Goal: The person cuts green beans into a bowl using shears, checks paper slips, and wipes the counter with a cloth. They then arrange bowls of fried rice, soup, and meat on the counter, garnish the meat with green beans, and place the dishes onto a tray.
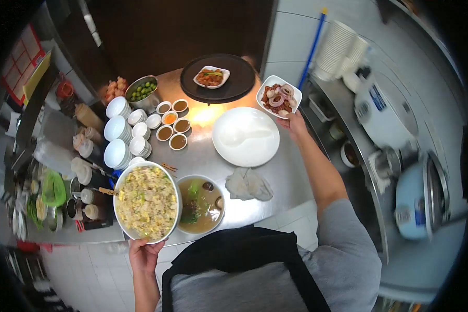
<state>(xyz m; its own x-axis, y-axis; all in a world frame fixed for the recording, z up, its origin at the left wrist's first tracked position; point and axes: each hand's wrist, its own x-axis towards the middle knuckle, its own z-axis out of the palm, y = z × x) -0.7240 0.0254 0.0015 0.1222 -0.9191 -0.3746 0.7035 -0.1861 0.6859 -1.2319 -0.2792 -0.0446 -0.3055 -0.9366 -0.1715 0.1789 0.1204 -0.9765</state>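
Observation:
My left hand (144,254) grips the near rim of a large round white bowl (179,209) heaped with fried rice (146,200). Beside it is a bowl of soup (198,208) with greens and mushrooms, partly overlapped by the rice bowl. Stretched out to the far right, my right hand (295,125) holds a square white bowl (298,95) of browned meat, pale round pieces and onion rings. This bowl is near the edge of a white divided plate (244,148), with a crumpled cloth (248,184) below that. My right fingers are partly hidden under the square bowl.
A black round tray (192,70) at the back carries a small white dish of food (211,78). Sauce cups (178,141), stacked white bowls (117,130) and a pot of green limes (143,92) crowd the left. A blue rice cooker (413,197) stands right.

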